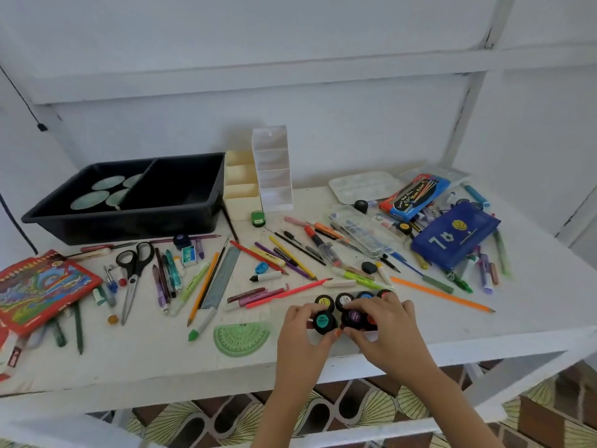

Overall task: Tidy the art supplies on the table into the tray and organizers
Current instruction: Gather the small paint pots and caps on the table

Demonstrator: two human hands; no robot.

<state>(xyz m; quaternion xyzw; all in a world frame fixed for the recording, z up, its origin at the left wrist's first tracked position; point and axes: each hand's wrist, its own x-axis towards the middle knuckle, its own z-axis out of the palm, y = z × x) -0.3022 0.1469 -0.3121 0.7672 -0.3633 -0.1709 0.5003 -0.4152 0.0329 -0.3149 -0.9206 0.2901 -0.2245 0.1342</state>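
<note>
Clamping left hand (302, 329) and right hand (386, 324) close together round the paint pots (344, 300) at the table (161, 360) front edge. Barely getting going, seemingly: tray (122, 221) holding only round discs (93, 199), organizers (273, 176) looking empty, pens and pencils (292, 257) lying everywhere.

Light: we see soft, even, fairly bright daylight, cool in cast.
Shadows: we find only faint ones, under the tray (129, 226).
Edges: the shelf rail (258, 79) bows for us.
Sharpness: we note mild softness throughout.
</note>
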